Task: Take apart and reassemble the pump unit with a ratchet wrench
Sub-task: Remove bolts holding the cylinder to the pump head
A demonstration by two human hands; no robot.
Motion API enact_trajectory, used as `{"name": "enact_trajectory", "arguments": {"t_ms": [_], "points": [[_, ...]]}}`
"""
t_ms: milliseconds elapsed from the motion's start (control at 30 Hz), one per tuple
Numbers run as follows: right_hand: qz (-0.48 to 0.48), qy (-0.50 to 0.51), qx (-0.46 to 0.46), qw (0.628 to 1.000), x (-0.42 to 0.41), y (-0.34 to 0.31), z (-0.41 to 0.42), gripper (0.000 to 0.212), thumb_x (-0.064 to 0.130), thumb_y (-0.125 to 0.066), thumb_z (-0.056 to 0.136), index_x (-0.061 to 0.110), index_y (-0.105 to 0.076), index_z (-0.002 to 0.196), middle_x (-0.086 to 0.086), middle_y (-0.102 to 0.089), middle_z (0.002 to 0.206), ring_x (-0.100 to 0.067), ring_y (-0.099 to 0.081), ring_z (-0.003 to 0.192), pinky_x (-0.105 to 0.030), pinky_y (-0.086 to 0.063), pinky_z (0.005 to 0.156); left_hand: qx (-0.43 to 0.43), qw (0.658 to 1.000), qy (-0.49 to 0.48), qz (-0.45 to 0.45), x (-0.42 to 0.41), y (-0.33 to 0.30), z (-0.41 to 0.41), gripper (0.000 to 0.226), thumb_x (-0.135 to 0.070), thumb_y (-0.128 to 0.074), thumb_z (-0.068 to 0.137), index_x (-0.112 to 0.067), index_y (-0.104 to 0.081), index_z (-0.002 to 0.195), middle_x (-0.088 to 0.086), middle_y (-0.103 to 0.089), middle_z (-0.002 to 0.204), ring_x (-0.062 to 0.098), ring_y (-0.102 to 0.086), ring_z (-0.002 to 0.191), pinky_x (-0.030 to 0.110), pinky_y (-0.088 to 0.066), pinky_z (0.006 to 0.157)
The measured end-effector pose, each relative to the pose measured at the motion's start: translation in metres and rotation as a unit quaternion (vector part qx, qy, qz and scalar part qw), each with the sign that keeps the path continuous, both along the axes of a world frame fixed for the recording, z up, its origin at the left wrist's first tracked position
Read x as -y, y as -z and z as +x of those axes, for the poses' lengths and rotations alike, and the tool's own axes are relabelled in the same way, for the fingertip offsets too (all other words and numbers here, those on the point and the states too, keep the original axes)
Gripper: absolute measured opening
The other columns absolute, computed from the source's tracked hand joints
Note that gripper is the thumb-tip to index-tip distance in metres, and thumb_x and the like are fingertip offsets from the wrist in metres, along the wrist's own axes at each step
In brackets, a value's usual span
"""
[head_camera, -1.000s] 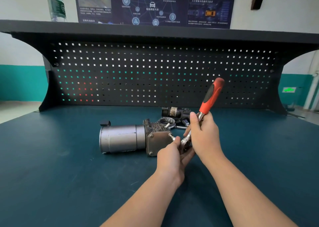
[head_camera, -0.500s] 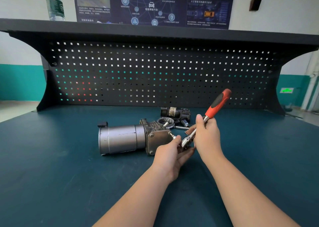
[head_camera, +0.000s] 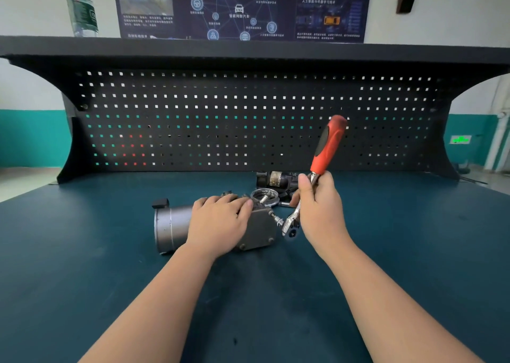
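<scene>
Currently logged: pump unit lying on its side mid-bench. I press my left hand flat over its housing, fingers straight, to steady it. Right hand clenches the ratchet wrench, head on the bolt right of the unit.

Dark teal bench top, backed along the far edge by a black pegboard panel. Near the middle, toward the far edge: grey pump unit lying on its side. Just behind it, a metal ring and a small dark cylindrical part, close to the pegboard.
</scene>
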State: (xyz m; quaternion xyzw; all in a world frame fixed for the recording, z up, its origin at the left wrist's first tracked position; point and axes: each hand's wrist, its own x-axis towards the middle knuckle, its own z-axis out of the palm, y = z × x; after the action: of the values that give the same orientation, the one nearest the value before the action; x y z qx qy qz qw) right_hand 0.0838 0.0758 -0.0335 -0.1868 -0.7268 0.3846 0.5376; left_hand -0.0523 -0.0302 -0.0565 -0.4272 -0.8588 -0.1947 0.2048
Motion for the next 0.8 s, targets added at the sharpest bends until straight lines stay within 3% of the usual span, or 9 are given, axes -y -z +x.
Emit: {"name": "enact_trajectory", "arguments": {"t_ms": [133, 267, 367, 500, 567, 700, 800], "points": [[-0.023, 0.033, -0.012, 0.999, 0.003, 0.002, 0.001, 0.022, 0.029, -0.039, 0.101, 0.021, -0.041, 0.08, 0.005, -0.057, 0.06, 0.002, -0.053, 0.053, -0.011, -0.038, 0.048, 0.011, 1.0, 0.015, -0.024, 0.008, -0.004, 0.003, 0.042, -0.047, -0.023, 0.099, -0.041, -0.053, 0.128, -0.015, -0.049, 0.138, 0.019, -0.043, 0.128, 0.033, -0.023, 0.104], [-0.131, 0.064, -0.048, 0.988, 0.003, 0.008, 0.002, 0.024, 0.027, -0.036, 0.102, 0.016, -0.041, 0.082, 0.001, -0.056, 0.06, -0.001, -0.048, 0.042, -0.016, -0.038, 0.041, -0.002, 1.0, 0.003, -0.021, 0.016, -0.002, 0.011, 0.043, -0.048, -0.021, 0.099, -0.041, -0.053, 0.127, -0.016, -0.051, 0.135, 0.019, -0.046, 0.124, 0.034, -0.026, 0.102], [-0.241, 0.088, -0.061, 0.964, 0.0, 0.013, -0.003, 0.024, 0.027, -0.035, 0.101, 0.017, -0.042, 0.08, 0.0, -0.056, 0.061, -0.011, -0.049, 0.049, -0.028, -0.039, 0.05, -0.031, 0.999, -0.031, -0.02, 0.018, 0.001, 0.019, 0.044, -0.049, -0.019, 0.098, -0.043, -0.052, 0.125, -0.017, -0.056, 0.128, 0.022, -0.051, 0.116, 0.035, -0.03, 0.096], [-0.315, 0.08, -0.067, 0.943, -0.003, 0.016, -0.008, 0.022, 0.026, -0.034, 0.101, 0.011, -0.045, 0.09, 0.0, -0.056, 0.061, -0.014, -0.047, 0.053, -0.029, -0.038, 0.055, -0.035, 0.998, -0.055, -0.01, 0.017, 0.003, 0.021, 0.044, -0.052, -0.018, 0.097, -0.044, -0.052, 0.125, -0.019, -0.057, 0.125, 0.022, -0.05, 0.112, 0.035, -0.028, 0.093], [-0.278, 0.066, -0.058, 0.956, -0.004, 0.015, -0.006, 0.02, 0.026, -0.035, 0.101, 0.012, -0.045, 0.092, 0.001, -0.056, 0.061, -0.012, -0.046, 0.049, -0.026, -0.036, 0.049, -0.03, 0.998, -0.05, -0.006, 0.018, 0.004, 0.02, 0.044, -0.052, -0.018, 0.097, -0.045, -0.052, 0.124, -0.02, -0.056, 0.126, 0.022, -0.049, 0.113, 0.036, -0.027, 0.093], [-0.109, 0.051, -0.035, 0.992, 0.005, 0.007, 0.001, 0.023, 0.027, -0.037, 0.102, 0.018, -0.039, 0.08, 0.003, -0.055, 0.062, -0.002, -0.047, 0.044, -0.018, -0.037, 0.044, -0.018, 0.999, -0.037, 0.005, 0.019, 0.005, 0.018, 0.043, -0.052, -0.019, 0.096, -0.046, -0.053, 0.122, -0.022, -0.055, 0.126, 0.022, -0.048, 0.116, 0.036, -0.025, 0.095], [-0.011, 0.045, -0.026, 0.999, 0.017, 0.002, 0.0, 0.022, 0.027, -0.039, 0.1, 0.022, -0.037, 0.08, 0.004, -0.055, 0.065, 0.003, -0.051, 0.052, -0.013, -0.038, 0.046, -0.021, 0.999, -0.037, 0.009, 0.018, 0.005, 0.018, 0.044, -0.053, -0.018, 0.096, -0.046, -0.054, 0.122, -0.022, -0.056, 0.126, 0.022, -0.048, 0.116, 0.035, -0.025, 0.095]]}}
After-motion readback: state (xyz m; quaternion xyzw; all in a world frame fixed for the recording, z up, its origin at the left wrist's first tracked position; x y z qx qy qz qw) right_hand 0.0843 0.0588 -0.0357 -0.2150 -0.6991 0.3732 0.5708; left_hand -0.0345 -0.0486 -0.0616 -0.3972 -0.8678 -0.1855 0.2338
